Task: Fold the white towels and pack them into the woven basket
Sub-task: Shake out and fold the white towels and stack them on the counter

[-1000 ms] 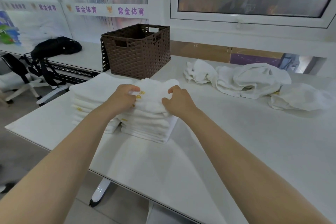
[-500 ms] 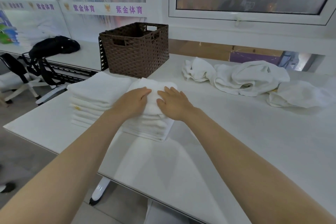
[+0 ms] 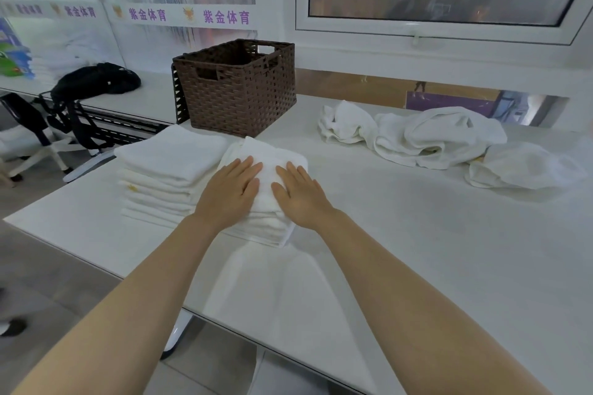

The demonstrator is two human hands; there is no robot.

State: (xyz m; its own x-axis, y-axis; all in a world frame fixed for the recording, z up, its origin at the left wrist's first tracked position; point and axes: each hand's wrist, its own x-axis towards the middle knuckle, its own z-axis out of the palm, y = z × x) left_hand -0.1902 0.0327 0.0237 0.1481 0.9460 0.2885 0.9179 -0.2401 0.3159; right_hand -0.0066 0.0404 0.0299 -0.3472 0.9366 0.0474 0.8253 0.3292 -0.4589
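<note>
Our left hand [image 3: 231, 192] and right hand [image 3: 298, 194] lie flat, fingers straight and together, on the right stack of folded towels [image 3: 266, 189] on the counter [image 3: 417, 250] before the woven basket [image 3: 237, 90]. Soft, light, floppy: we'd grip under the stack's sides.

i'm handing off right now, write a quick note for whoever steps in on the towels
Hands: left hand and right hand lie flat, fingers straight, pressing the top of the right stack.
Things: left stack sits beside it, touching; basket stands just behind both; unfolded towels lie in a heap to the right on the table.
Done: two stacks folded.
Left: fold the heap, then pack everything; no towel shows in the basket, though its bottom is hidden.
</note>
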